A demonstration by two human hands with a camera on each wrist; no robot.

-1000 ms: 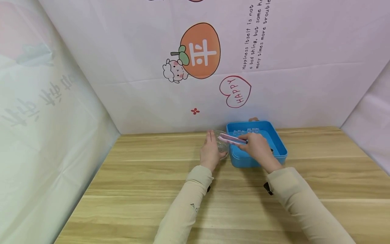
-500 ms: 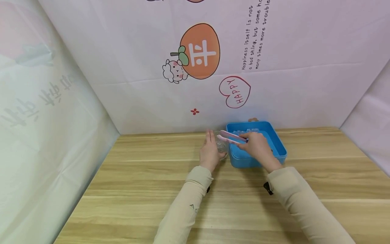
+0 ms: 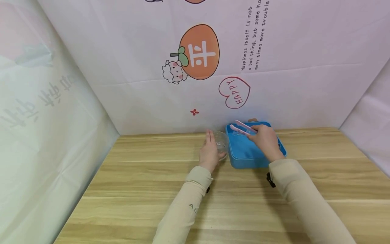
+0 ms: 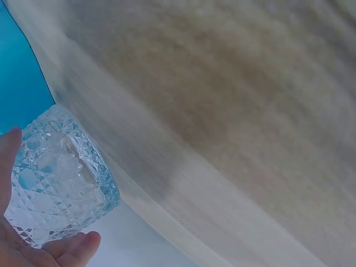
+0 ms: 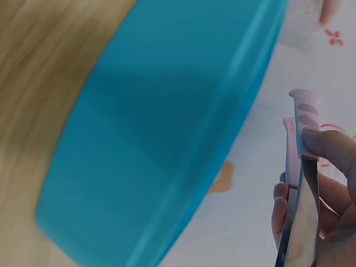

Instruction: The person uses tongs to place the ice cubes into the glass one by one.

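My left hand (image 3: 208, 154) holds a clear cut-glass tumbler (image 3: 221, 140) standing on the table against the box's left side. In the left wrist view the diamond-patterned glass (image 4: 61, 178) has clear lumps showing inside, with thumb and fingers on either side of it. My right hand (image 3: 265, 140) grips a pair of pink-tipped tongs (image 3: 246, 126) over the blue box (image 3: 248, 163). Their two tips stand apart with nothing between them; metal arms show in the right wrist view. Several clear, ice-like cubes (image 3: 237, 133) lie at the back of the box, below the tips.
The wood-grain table (image 3: 146, 189) runs back to a white printed cloth (image 3: 137, 101) just behind the box. Another white cloth (image 3: 45, 135) hangs along the left side. A small dark round spot (image 3: 279, 145) shows in the box beside my right wrist.
The tongs parted over the glass, then my right hand carried them right and back over the box. My left hand has stayed at the glass.
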